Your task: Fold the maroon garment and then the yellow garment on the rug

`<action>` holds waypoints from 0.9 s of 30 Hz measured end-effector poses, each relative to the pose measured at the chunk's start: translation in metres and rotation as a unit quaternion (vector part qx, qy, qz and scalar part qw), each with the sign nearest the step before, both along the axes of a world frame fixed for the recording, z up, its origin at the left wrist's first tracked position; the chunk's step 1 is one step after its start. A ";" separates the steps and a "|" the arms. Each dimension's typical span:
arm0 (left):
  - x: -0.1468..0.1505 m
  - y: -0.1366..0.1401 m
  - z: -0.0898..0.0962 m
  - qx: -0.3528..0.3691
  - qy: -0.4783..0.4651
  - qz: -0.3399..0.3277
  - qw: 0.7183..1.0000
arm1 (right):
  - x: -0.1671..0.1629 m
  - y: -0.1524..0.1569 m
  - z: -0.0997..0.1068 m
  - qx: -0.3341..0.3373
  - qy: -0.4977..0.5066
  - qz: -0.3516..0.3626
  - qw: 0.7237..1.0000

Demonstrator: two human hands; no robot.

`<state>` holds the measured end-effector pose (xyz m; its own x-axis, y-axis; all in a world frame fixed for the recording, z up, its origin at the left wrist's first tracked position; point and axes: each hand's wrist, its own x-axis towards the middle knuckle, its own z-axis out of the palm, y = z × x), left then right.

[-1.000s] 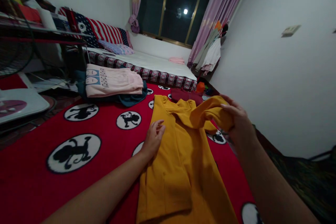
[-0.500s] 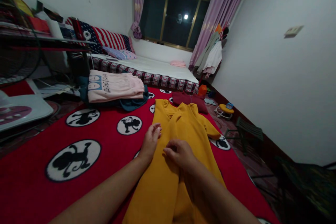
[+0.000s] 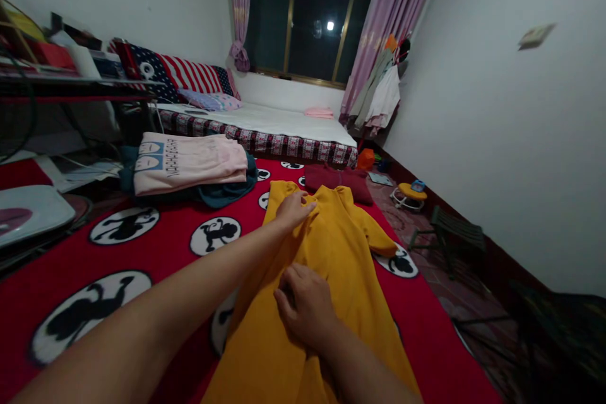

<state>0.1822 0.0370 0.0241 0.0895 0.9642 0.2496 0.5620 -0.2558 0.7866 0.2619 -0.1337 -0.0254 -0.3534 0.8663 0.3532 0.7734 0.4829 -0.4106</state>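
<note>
A long mustard-yellow dress (image 3: 341, 246) with a V-neck and a short-looking right-hand sleeve lies spread on the red blanket. At its neckline, my left hand (image 3: 294, 209) touches the fabric with its fingers stretched out and slightly apart. My right hand (image 3: 307, 304) is lower, over the middle of the front, its fingers curled down against the cloth along the front fold. Its fingertips are partly hidden. The left-hand sleeve of the dress cannot be seen clearly behind my forearm.
The red blanket (image 3: 165, 259) has monkey prints. On it lie a folded pink garment (image 3: 199, 164) over a dark teal one (image 3: 222, 192), and a folded maroon garment (image 3: 338, 182). A desk stands left, a bed (image 3: 265, 117) behind, a folding stool (image 3: 454, 227) and a yellow stool (image 3: 411, 191) right.
My left hand has moved forward and right, from beside the dress onto its neckline. My right hand has shifted slightly back toward me and left. The view has turned a little.
</note>
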 end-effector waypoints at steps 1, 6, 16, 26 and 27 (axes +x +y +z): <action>0.009 0.012 0.005 -0.010 0.013 0.004 1.000 | 0.000 0.000 -0.001 -0.001 0.005 0.004 1.000; 0.038 0.054 0.014 -0.087 0.024 0.037 0.995 | 0.002 -0.003 -0.002 0.000 0.012 0.008 1.000; -0.017 0.070 -0.006 -0.145 -0.271 0.046 0.951 | 0.009 0.008 0.000 0.028 0.244 -0.021 0.969; -0.053 0.043 -0.025 -0.187 -0.441 0.017 0.878 | 0.042 0.050 -0.010 -0.050 0.347 -0.242 0.905; -0.054 0.041 -0.023 -0.189 -0.444 0.010 0.876 | 0.045 0.056 -0.009 -0.066 0.345 -0.243 0.904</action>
<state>0.1282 0.0783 0.0007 0.0038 0.9920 -0.1258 -0.3132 0.1207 0.9420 0.3068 -0.0780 -0.0346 0.3462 0.9103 0.2269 0.4182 0.0668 -0.9059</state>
